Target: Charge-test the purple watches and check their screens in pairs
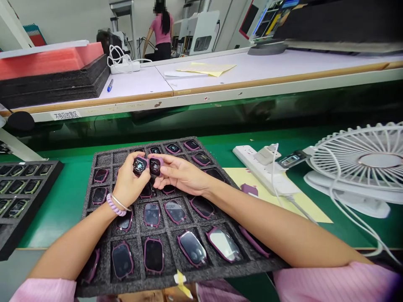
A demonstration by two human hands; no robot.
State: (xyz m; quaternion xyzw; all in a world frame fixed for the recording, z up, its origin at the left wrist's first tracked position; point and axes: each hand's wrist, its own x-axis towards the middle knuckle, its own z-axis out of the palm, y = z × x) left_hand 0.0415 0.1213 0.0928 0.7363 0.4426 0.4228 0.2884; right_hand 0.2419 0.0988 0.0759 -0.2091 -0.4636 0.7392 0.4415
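Green bench: power strip, fan beside foam tray of watches.

Through the head view, I observe the bare left hand holding a purple-framed, rounded-rectangular watch with lit dial; the bare right hand holds a second purple-framed watch just beside it. Both are above a dark-grey, gridded foam tray on a green tabletop.

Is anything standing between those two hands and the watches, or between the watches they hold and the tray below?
Nothing visible comes between: the left hand holds one watch, the right hand another watch. Toward the foam tray, I see no obstacle, though seated watches fill some slots beneath.
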